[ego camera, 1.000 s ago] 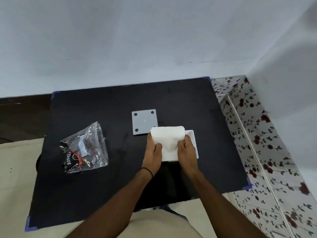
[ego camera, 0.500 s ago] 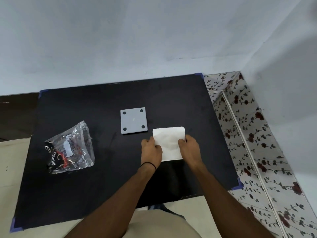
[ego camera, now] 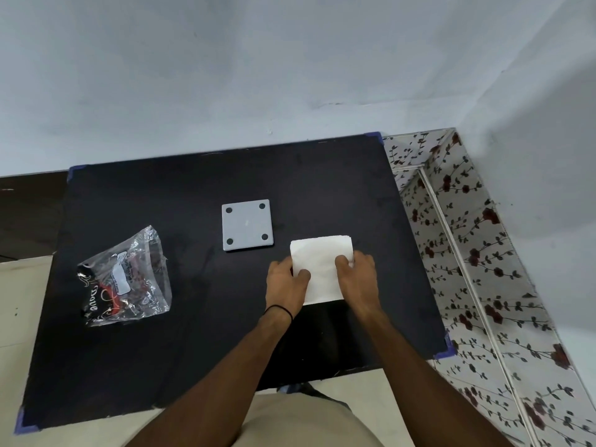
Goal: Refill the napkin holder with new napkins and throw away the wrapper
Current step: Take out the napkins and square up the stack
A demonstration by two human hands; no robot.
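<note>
A white stack of napkins point(ego camera: 321, 262) lies flat on the black table point(ego camera: 193, 333), right of centre, covering the white holder tray beneath it. My left hand point(ego camera: 285, 282) grips the stack's left edge, thumb on top. My right hand point(ego camera: 358, 279) grips its right edge the same way. A grey square lid point(ego camera: 247, 224) with four dark dots lies just behind and left of the stack. The empty clear plastic wrapper point(ego camera: 124, 279) with black and red print lies crumpled at the table's left side.
A pale wall stands right behind the table. Floral-patterned tiles point(ego camera: 477, 269) run along the table's right side. Blue tape marks the table corners point(ego camera: 374, 136). My beige-clad lap is at the near edge.
The raised stack has been lowered flat; the white holder rim seen at its right a second ago is now hidden. The camera shifted, so everything sits slightly left in the frame.
</note>
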